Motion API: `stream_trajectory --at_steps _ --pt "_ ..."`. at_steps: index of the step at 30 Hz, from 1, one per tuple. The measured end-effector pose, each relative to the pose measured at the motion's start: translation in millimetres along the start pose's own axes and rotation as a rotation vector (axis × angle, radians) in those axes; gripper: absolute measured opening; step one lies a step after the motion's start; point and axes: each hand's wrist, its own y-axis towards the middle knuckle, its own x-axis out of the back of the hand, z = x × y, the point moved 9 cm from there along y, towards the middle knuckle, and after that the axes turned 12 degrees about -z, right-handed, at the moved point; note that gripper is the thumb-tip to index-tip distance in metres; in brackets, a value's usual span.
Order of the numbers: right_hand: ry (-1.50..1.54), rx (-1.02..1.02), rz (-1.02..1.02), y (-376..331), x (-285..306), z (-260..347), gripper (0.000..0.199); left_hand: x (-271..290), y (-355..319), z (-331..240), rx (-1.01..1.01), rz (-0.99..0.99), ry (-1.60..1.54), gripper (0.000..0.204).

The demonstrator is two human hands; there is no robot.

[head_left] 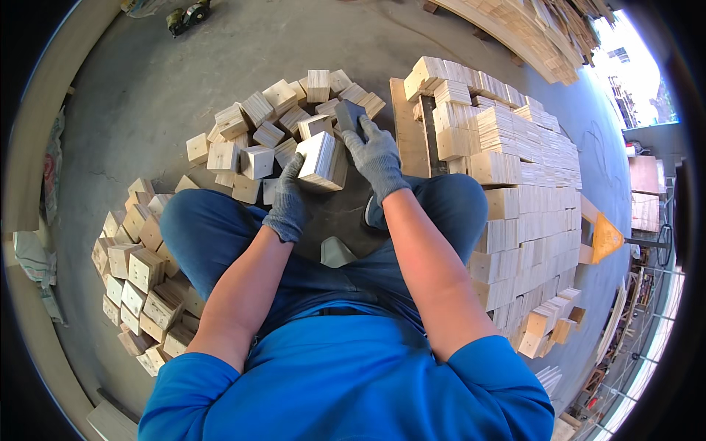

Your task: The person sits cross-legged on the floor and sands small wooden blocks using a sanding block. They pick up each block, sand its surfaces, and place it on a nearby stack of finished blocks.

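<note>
My left hand (285, 197), in a grey knit glove, grips a layered plywood block (323, 159) from its left side. The block is tilted, its pale flat face turned up to the left and its striped edges to the right. In my right hand (376, 153), gloved the same way, is a dark grey rectangular sanding block (350, 115), held just above and to the right of the plywood block. A small gap seems to separate the two. Loose plywood blocks (280, 96) lie heaped on the floor just beyond my hands.
Another heap of plywood blocks (140, 268) sits by my left knee. On the right, neat rows of blocks (526, 187) are stacked on a wooden pallet (409, 128), with a yellow triangular part (607, 238) beyond. Long boards (507, 33) lie at the far right. A power tool (187, 18) rests far left.
</note>
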Motion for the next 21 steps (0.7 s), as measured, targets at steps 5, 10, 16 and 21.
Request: stream_trajectory --at_steps 5,10,16,21 --pt "0.134 0.340 -0.047 -78.7 40.8 72.1 0.063 -11.8 -14.4 -3.9 0.201 0.237 -0.140 0.074" --pt "0.110 0.418 -0.013 -107.0 41.8 85.5 0.061 8.2 4.8 -20.3 0.043 0.168 -0.129 0.070" --pt "0.052 0.073 -0.065 -13.3 18.7 21.9 0.063 -3.7 -3.0 -1.6 -0.003 0.120 -0.003 0.073" --pt "0.060 0.202 -0.121 -39.9 23.9 30.2 0.065 5.8 4.0 -3.7 -0.006 0.059 -0.042 0.074"
